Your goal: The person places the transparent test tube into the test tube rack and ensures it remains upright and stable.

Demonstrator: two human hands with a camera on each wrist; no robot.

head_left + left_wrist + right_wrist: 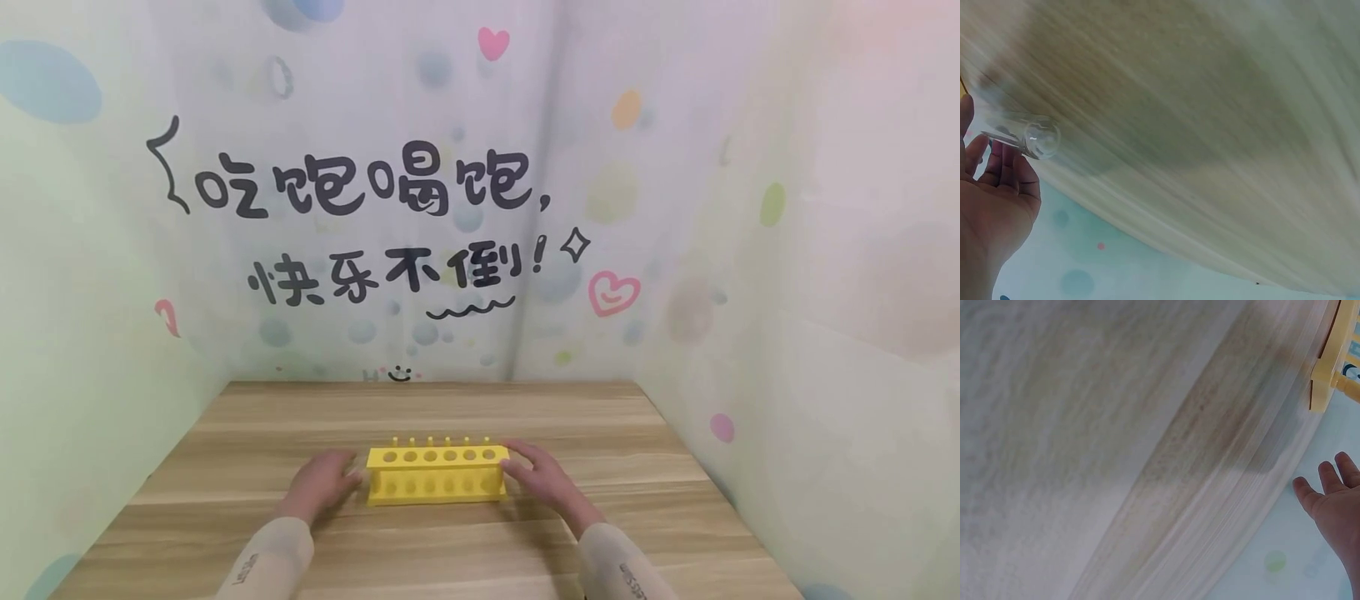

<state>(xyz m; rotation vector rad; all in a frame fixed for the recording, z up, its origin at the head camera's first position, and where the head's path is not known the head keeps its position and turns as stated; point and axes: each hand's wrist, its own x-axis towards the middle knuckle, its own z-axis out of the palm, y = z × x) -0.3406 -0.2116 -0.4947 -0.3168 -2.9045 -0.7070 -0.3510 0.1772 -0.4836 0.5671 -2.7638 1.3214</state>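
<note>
A yellow test tube rack (pixel 437 498), with a row of round holes and several upright pegs behind, stands on the table. My left hand (pixel 321 483) is at its left end. In the left wrist view, that hand's bent fingers and thumb are around a clear cylindrical container (pixel 1041 137), its round base facing away from the palm. The container is barely discernible in the head view. My right hand (pixel 542 477) is by the rack's right end, its fingertips overlapping the edge there. In the right wrist view, the fingers (pixel 1330 478) are spread and hold nothing, below the rack's corner (pixel 1321 384).
The wood-grain table (pixel 435 550) reaches back to a pale wall (pixel 420 92) with dark lettering, hearts and coloured spots. Similar panels enclose the left and right sides.
</note>
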